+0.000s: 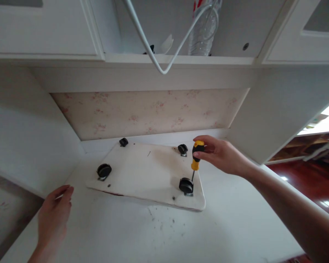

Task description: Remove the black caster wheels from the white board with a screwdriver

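My right hand [219,153] is closed around the yellow and black handle of a screwdriver [199,146]. The tool stands nearly upright, its shaft reaching down beside the black caster [186,185] at the board's near right corner. This white board [145,171] lies flat with wheels facing up. Other casters are at its far right [182,148], near left [104,170] and far left [123,142]. Left of the board, my left hand [56,210] hovers apart from it, fingertips drawn together in a pinch. Whatever those fingers may hold is too small to make out.
The white desktop [137,233] has dark specks in front of the board. Side panels and a floral back wall [153,113] enclose it. Overhead, a white cable [164,69] dangles from a shelf holding a clear plastic bottle [203,33]. Red flooring [304,182] shows at right.
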A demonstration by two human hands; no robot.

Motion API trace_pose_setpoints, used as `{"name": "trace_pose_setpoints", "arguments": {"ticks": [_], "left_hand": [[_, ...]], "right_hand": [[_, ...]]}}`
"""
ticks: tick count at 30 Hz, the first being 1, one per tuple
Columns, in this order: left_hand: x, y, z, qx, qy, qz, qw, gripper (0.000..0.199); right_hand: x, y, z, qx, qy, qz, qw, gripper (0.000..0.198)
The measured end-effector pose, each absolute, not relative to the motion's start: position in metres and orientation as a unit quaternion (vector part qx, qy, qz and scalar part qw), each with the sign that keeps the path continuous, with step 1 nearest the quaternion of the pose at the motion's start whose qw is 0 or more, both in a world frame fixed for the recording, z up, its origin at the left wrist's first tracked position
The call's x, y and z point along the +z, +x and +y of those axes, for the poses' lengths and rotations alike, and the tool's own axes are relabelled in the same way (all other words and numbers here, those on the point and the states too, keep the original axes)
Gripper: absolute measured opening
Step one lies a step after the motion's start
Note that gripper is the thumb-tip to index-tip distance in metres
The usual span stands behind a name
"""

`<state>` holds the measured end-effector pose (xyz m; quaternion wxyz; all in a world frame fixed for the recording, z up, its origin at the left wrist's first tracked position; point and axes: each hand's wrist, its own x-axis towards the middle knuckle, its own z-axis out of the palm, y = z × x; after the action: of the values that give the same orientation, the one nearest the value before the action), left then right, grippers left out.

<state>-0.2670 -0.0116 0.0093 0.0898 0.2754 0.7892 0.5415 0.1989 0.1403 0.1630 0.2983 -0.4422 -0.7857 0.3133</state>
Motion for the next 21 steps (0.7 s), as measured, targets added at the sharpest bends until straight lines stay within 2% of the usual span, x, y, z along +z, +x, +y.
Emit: {"name": "trace_pose_setpoints", "arguments": {"ticks": [3, 8, 11, 15, 21], "left_hand": [[0.004, -0.284, 0.002, 0.534, 0.282, 0.781, 0.156, 0.035], [-0.008, -0.28, 0.026, 0.504, 0.322, 0.763, 0.247, 0.048], [-0.022, -0.28, 0.034, 0.535, 0.288, 0.755, 0.249, 0.053], [-0.037, -0.287, 0.036, 0.549, 0.262, 0.755, 0.244, 0.061], [-0.037, -0.285, 0.035, 0.555, 0.26, 0.752, 0.244, 0.062]], "right_hand": [[0.162, 0.195, 0.143, 0.304, -0.457, -0.781, 0.297, 0.042], [0.159, 0.193, 0.143, 0.306, -0.454, -0.783, 0.295, 0.045], [0.161, 0.189, 0.142, 0.308, -0.463, -0.774, 0.302, 0.045], [0.162, 0.182, 0.142, 0.248, -0.501, -0.767, 0.314, 0.047], [0.158, 0.176, 0.142, 0.2, -0.521, -0.765, 0.322, 0.046]]}}
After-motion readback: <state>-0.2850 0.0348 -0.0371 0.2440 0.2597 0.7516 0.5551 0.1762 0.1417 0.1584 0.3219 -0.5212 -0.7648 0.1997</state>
